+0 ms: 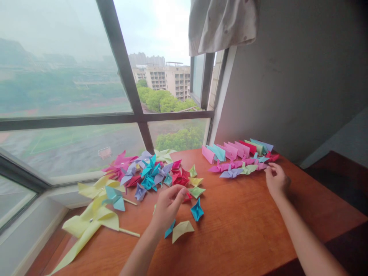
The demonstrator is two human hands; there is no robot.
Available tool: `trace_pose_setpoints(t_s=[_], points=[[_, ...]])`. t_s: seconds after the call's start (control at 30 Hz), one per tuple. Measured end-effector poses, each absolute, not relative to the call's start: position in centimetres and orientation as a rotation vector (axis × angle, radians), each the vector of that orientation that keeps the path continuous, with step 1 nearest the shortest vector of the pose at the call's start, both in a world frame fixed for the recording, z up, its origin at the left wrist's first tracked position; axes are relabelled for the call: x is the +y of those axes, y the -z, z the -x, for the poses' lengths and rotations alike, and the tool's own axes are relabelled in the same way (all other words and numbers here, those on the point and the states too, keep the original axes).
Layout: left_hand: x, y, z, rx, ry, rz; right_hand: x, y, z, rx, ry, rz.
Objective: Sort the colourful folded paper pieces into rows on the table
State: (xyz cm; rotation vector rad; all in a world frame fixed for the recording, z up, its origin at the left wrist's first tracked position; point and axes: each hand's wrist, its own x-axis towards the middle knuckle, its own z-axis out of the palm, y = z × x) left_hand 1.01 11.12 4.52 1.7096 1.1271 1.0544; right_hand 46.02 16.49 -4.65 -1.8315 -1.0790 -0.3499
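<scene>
My right hand (277, 181) has its thumb and forefinger pinched at the end of a row of folded paper cranes, on a pinkish-purple crane (261, 166). A pale green crane (248, 168) and a lavender crane (230, 173) lie just left of it. Over the loose folded pieces hangs my left hand (169, 205), fingers curled and thumb against the forefinger; whatever is in them is hidden. Right by its thumb is a red folded paper (188, 197). Close by lie a blue paper boat (197, 210), a green folded piece (196, 192) and a pale yellow folded piece (183, 230).
Yellow paper pinwheels (89, 220) lie on the wooden table (230, 230) at left. Behind my left hand is a heap of colourful folded paper (151, 172). Paper planes (230, 150) line the back right. Windows (169, 132) and a grey wall (287, 76) border the table.
</scene>
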Motion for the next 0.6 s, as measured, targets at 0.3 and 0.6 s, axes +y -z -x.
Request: trace_pose_setpoints(t_s=[0.3, 0.6], points=[[11.5, -3.8, -0.1, 1.199, -1.104, -1.789, 17.2, -0.1, -35.0, -1.142, -0.059, 1.49], [12.8, -4.2, 2.5, 1.457, -1.121, -1.809, 18.4, -2.4, -21.3, -1.399, -0.573, 1.202]])
